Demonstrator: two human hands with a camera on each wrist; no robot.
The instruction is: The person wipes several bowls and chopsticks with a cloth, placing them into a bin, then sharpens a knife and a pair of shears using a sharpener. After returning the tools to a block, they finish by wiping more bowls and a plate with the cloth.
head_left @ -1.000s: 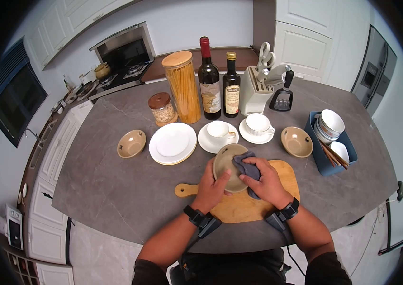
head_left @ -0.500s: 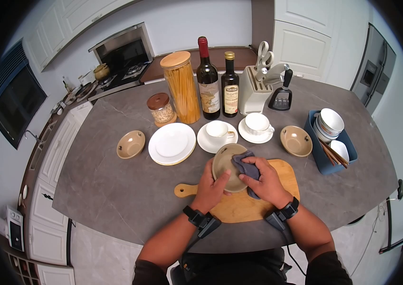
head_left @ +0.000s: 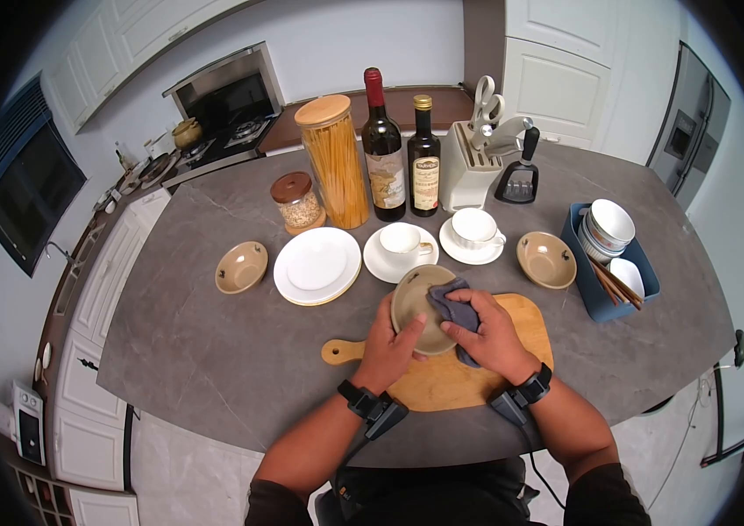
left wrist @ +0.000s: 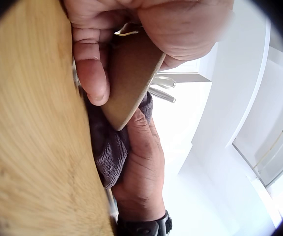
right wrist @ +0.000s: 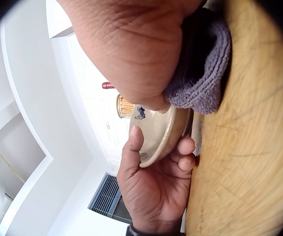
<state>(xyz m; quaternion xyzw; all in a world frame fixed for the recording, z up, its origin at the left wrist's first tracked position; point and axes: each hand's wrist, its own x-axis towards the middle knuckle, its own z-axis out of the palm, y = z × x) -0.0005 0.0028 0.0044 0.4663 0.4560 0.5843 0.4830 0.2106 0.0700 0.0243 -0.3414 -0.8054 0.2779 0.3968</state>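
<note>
A beige bowl with a small dark motif inside is held tilted above the wooden cutting board. My left hand grips its left side, thumb over the rim and fingers beneath, as the right wrist view shows on the bowl. My right hand holds a dark grey cloth against the bowl's right rim. In the left wrist view the cloth hangs below the bowl's edge, close to the board. The right fingers are partly hidden by the cloth.
Two more beige bowls stand left and right. Between them are stacked white plates and two cups on saucers. Behind stand jars, a wine bottle, a smaller bottle and a knife block. A blue bin holds bowls and chopsticks.
The view shifts very slightly. Both hands keep the same hold on the bowl and cloth, and nothing else visibly moves.
</note>
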